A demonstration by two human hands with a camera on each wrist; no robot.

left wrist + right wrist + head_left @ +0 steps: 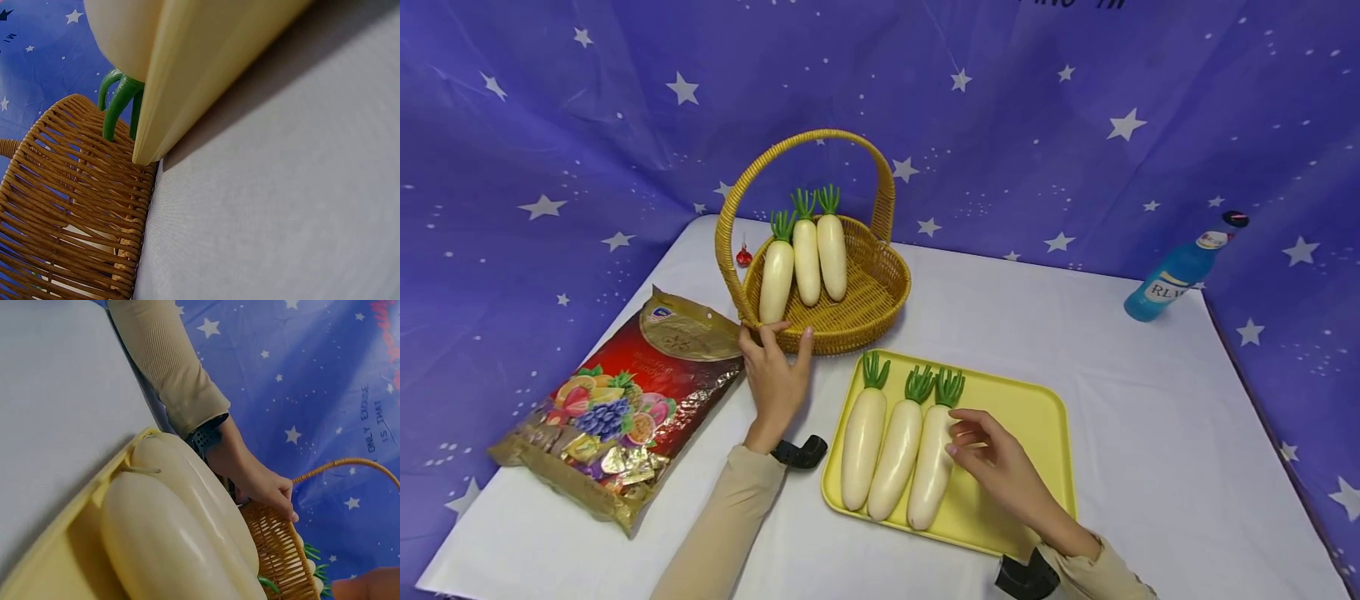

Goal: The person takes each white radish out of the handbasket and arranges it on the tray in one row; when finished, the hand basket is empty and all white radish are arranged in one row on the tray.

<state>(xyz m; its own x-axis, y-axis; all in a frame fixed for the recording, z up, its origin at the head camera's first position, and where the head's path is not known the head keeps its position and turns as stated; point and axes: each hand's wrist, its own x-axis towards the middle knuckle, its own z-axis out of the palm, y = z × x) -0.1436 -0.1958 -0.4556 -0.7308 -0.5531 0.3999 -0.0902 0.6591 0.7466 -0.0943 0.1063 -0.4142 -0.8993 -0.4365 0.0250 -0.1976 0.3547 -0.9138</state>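
Note:
My left hand [777, 375] is at the front left of a wicker basket [880, 292], gripping its rim; the right wrist view shows the thumb [289, 509] over the edge. Inside the basket, three white radishes with green tops lean side by side, the nearest radish [777, 279] just behind that hand. Three more lie in a row on a yellow tray [1030, 408]: a left radish [863, 450], a middle radish [897, 458] and a right radish [932, 467]. Beside the right one is my right hand [1000, 467], fingers loosely bent, fingertips right at the radish's side.
Left of the basket lies a large red and gold candy bag [625, 400], close to my left hand. A small red wrapped candy [744, 256] sits behind the basket handle [730, 208]. At the far right stands a blue bottle [1180, 271]. A starry purple cloth [1000, 150] hangs behind the white table.

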